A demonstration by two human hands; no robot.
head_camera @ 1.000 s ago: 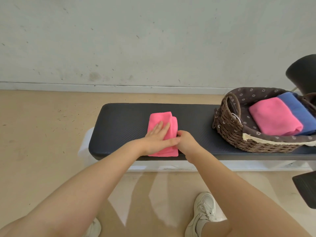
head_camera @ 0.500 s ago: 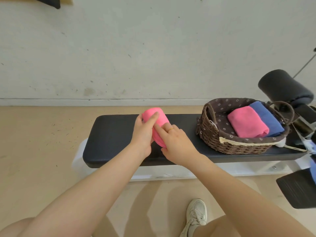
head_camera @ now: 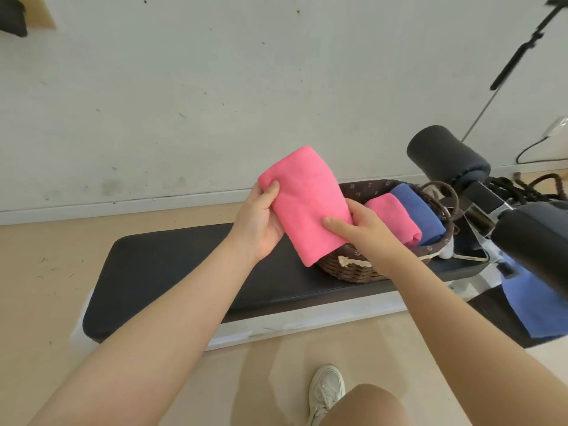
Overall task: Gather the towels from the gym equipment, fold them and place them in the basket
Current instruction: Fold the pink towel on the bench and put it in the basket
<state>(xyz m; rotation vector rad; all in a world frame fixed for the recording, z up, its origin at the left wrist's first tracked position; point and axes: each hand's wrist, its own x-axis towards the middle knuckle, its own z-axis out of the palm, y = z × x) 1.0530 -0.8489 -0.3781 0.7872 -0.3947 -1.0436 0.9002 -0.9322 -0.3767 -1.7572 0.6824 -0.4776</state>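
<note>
Both hands held the folded pink towel (head_camera: 307, 204) in the air above the bench (head_camera: 172, 272), its lower corner overlapping the near left rim of the basket (head_camera: 347, 269). Left hand (head_camera: 261, 222): thumb on the front face, fingers hidden behind, clamped on the towel's 9 o'clock edge. Right hand (head_camera: 365, 232): thumb pressed on the front, fingers closed around the 4 o'clock edge.

The bench pad, black and matte with rounded corners, lay bare from the basket out to its 9 o'clock end. The basket was dark woven wicker with a flower-print liner, and held a pink roll (head_camera: 396, 219) touching a blue roll (head_camera: 421, 216). At 3 o'clock two black padded rollers (head_camera: 445, 155) crowded the basket's far side, with a blue cloth (head_camera: 534, 302) hanging below. Towel fabric looked soft and fleecy.
</note>
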